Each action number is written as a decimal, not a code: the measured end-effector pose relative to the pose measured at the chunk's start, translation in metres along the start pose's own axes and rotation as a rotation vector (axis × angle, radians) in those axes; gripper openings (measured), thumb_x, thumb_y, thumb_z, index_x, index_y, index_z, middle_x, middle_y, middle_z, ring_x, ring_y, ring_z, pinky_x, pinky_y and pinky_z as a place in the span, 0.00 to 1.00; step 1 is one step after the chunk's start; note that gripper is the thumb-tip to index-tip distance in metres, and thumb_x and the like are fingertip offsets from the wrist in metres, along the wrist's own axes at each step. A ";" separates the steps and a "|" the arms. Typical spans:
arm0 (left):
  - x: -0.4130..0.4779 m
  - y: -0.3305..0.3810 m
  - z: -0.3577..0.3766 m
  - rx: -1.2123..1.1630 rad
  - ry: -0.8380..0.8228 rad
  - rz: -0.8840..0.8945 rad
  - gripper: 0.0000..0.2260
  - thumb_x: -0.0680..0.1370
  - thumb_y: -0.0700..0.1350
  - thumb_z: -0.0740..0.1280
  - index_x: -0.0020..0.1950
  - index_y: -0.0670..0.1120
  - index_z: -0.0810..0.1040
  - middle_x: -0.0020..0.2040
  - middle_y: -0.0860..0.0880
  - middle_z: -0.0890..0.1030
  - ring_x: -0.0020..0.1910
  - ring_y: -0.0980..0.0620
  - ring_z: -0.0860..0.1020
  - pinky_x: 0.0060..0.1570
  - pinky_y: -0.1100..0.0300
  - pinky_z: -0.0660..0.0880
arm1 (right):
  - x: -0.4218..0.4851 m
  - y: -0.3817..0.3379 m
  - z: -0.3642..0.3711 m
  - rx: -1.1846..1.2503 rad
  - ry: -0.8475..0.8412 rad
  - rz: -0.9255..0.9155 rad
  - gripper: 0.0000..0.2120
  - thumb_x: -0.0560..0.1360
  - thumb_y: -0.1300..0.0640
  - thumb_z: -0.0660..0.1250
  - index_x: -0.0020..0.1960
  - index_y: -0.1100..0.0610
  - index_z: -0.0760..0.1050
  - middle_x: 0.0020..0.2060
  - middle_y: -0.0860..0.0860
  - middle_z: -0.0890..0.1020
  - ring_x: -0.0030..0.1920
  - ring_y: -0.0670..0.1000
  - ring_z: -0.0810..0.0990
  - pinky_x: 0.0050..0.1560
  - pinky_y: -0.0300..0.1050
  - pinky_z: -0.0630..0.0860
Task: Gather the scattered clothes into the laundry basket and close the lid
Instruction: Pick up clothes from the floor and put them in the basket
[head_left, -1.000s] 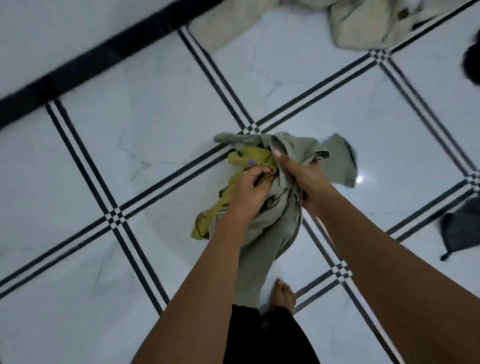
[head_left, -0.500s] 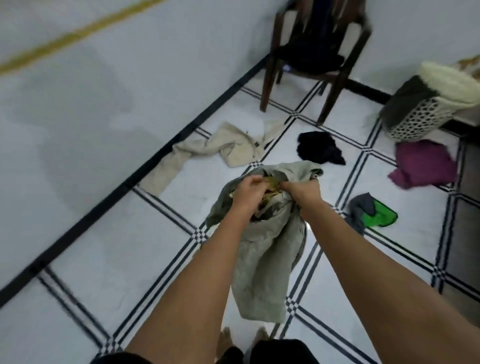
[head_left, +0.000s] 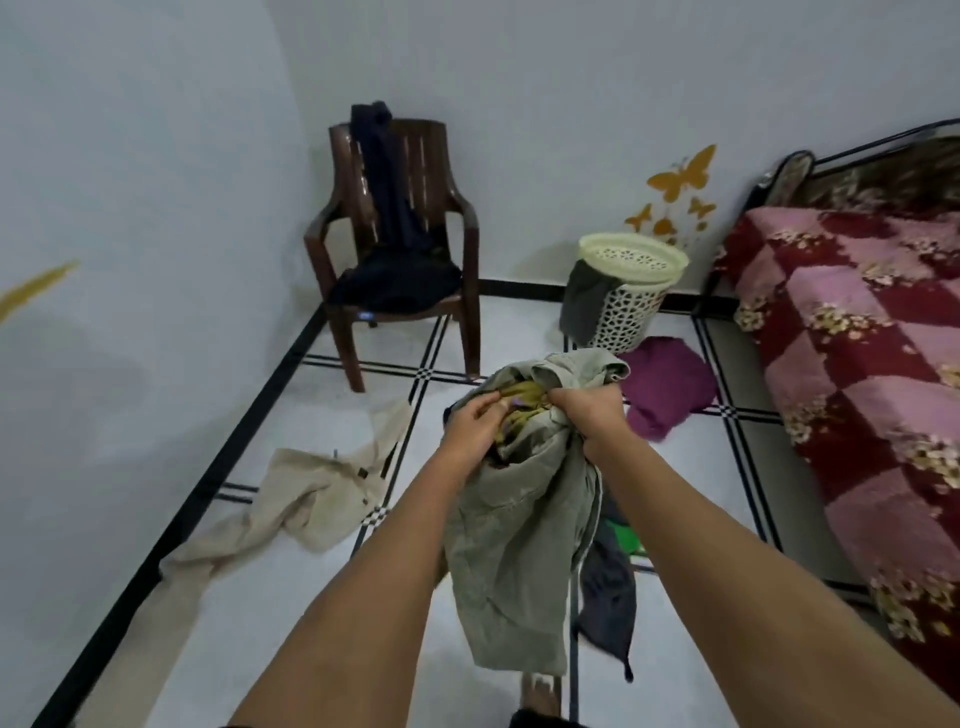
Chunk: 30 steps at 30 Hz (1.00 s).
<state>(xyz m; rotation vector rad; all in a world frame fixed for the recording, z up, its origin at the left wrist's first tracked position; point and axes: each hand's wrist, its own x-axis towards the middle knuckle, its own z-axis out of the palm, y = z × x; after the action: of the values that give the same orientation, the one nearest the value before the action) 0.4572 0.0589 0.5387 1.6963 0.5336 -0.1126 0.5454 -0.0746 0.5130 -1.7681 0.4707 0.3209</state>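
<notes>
In the head view, the left hand (head_left: 475, 421) and the right hand (head_left: 587, 408) are both closed on the top of a bundle of soft grey-green cloth garment (head_left: 514, 545) wrapped around a yellow-olive one (head_left: 524, 391), held above the tiled floor with its lower part hanging loose. The bundle appears light, limp and non-fragile; grip it by bunched folds and support the hanging tail so nothing slips out. The cream perforated plastic laundry basket (head_left: 626, 306) stands well apart by the far wall, lid on.

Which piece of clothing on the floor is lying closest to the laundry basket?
The purple garment, right in front of the laundry basket; the beige trousers lie far off by the left wall.
</notes>
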 end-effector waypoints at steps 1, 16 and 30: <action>0.021 0.015 0.009 0.008 -0.016 -0.001 0.17 0.79 0.51 0.61 0.66 0.48 0.73 0.67 0.45 0.74 0.64 0.46 0.73 0.68 0.52 0.69 | 0.008 -0.023 -0.006 0.010 0.021 -0.015 0.45 0.43 0.43 0.74 0.60 0.52 0.71 0.53 0.54 0.82 0.54 0.60 0.80 0.57 0.56 0.78; 0.407 0.176 0.132 0.099 -0.253 0.105 0.17 0.79 0.51 0.58 0.67 0.50 0.73 0.69 0.47 0.72 0.66 0.47 0.71 0.70 0.50 0.65 | 0.342 -0.206 -0.030 0.221 0.252 0.021 0.37 0.59 0.55 0.76 0.66 0.59 0.68 0.59 0.56 0.78 0.60 0.59 0.77 0.62 0.55 0.76; 0.762 0.211 0.308 -0.016 -0.233 -0.315 0.12 0.78 0.50 0.57 0.38 0.46 0.71 0.41 0.43 0.74 0.48 0.44 0.74 0.52 0.52 0.72 | 0.684 -0.219 -0.073 0.261 0.443 0.304 0.43 0.62 0.60 0.76 0.72 0.61 0.59 0.64 0.59 0.74 0.62 0.60 0.76 0.65 0.57 0.73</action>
<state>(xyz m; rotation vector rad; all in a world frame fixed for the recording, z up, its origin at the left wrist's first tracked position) 1.2867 -0.0403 0.3880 1.5477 0.6197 -0.5249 1.2484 -0.2000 0.4086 -1.5073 1.0556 0.0682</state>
